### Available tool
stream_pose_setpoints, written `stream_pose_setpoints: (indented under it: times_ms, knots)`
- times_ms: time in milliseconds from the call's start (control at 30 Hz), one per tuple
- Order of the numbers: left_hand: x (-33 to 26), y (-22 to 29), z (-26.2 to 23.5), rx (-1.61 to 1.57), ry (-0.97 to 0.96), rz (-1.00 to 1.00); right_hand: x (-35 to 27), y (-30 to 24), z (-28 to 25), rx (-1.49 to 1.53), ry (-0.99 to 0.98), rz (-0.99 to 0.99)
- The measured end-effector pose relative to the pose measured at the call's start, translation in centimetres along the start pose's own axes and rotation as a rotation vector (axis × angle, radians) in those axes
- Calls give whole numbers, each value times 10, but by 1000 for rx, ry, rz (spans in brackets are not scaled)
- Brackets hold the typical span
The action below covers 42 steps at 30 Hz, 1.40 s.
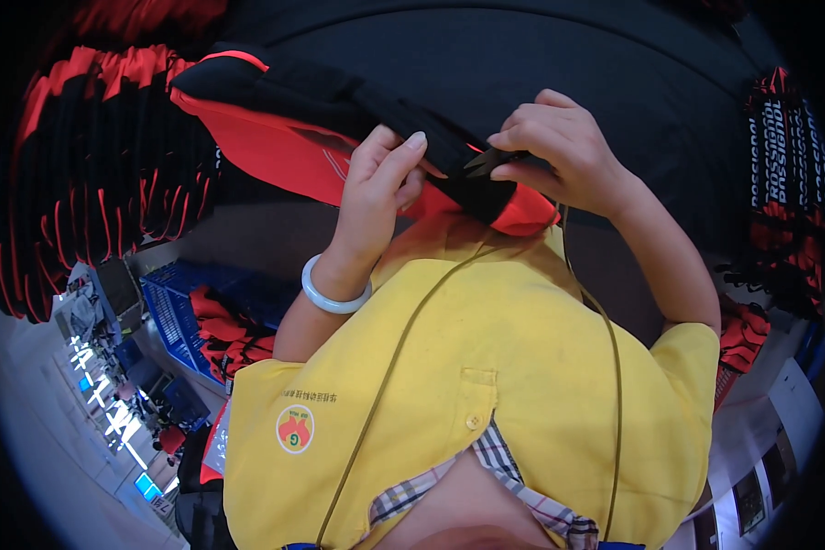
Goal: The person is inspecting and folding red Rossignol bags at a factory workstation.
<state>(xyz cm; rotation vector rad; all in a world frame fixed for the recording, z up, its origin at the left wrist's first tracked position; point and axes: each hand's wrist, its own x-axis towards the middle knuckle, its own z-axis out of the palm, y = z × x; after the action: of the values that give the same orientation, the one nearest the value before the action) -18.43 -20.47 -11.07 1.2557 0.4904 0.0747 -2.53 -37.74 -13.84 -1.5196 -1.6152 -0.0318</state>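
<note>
A black-and-red sewn fabric piece (284, 151) lies across the dark cloth surface in front of my chest. My left hand (376, 188) is closed on its black edge, thumb on top. A white bangle (325, 289) circles that wrist. In my right hand (559, 151), thumb and bent fingers are closed on small dark thread snips (484, 163). Their blades point left, against the black fabric close to my left fingertips. Whether the blades touch a thread is too small to tell. A brown cord (394, 344) hangs over my yellow shirt and runs up toward my right hand.
Rows of similar black-and-red pieces (110, 165) are stacked at the far left. Another stack with white lettering (779, 156) stands at the far right. A blue plastic crate (169, 307) sits low at the left, near red-and-black fabric pieces (220, 325).
</note>
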Motion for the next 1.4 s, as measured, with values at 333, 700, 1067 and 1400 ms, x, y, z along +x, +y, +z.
stream_pose_setpoints:
  times_ms: [333,700,1067,1400]
  knots:
    - [0,1,-1,0,14,-37,14,6,7,20,-71,-44]
    - [-5,0,4,-2,53,-28,4,4,-7,-14,-54,47]
    - [-9,2,6,-9,56,-26,16,-6,6,-9,-84,-20]
    - [-12,-1,5,-18,71,-20,-4,-5,-3,20,-57,31]
